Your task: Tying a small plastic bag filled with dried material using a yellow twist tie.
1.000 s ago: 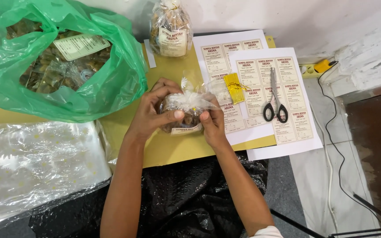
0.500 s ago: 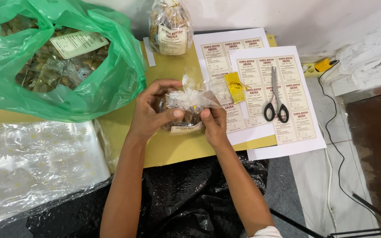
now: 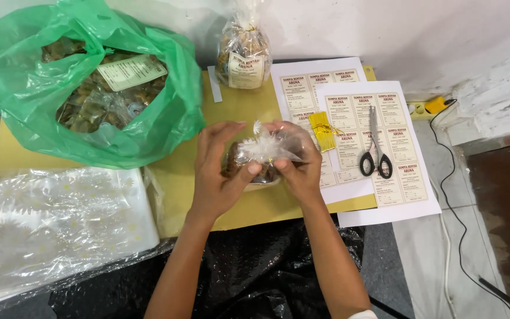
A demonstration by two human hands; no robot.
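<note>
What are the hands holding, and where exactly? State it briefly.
Both hands hold one small clear snack bag. The left hand grips its left side and the right hand its right side, with the fingertips pinching the gathered neck at the top.

i see bright, even light, soft small shadows, white shine on the clear plastic sheets [image 3: 54,230], and slightly blurry fingers.

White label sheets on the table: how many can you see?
2: one white label sheet lies behind, partly covered; the other white label sheet overlaps it, under the black-handled scissors. More may be hidden.
</note>
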